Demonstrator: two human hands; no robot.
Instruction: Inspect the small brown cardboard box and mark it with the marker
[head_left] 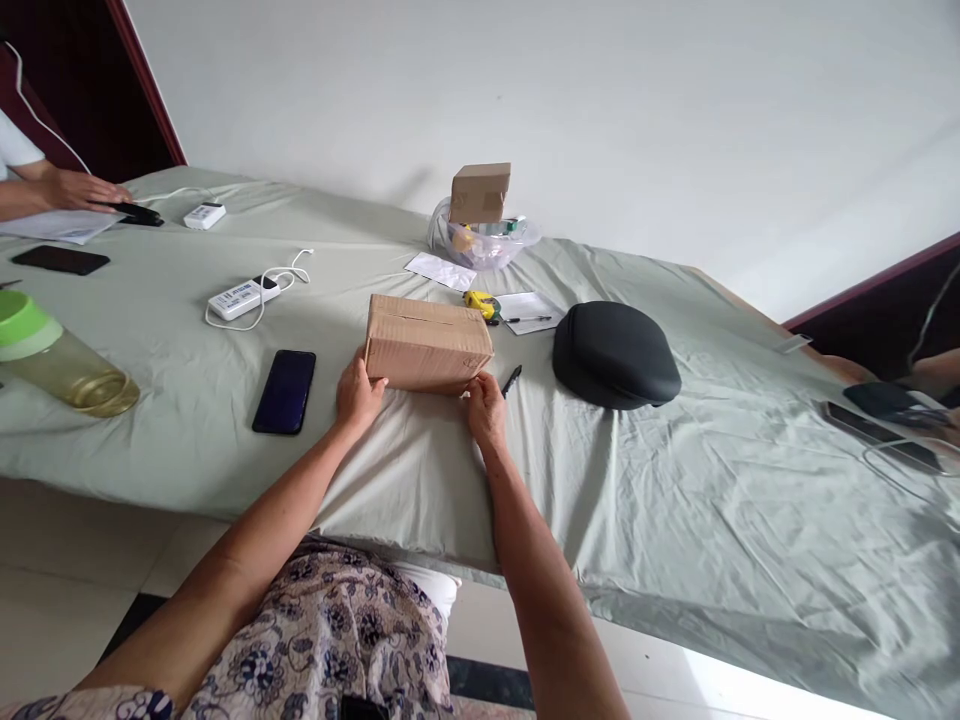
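A closed brown cardboard box rests on the cloth-covered table in front of me. My left hand grips its near left corner, thumb on the front face. At the near right corner, my right hand holds the lower edge; some of its fingers are hidden. Just right of that hand lies a black pen. Behind the box are a yellow tape measure and a sheet of white paper with another pen on it. A dark phone lies left of my left hand.
A black rounded case sits to the right. Against the wall, a clear plastic basket carries a smaller cardboard box. A white power strip and a green-lidded bottle are leftward. People's hands show at both sides.
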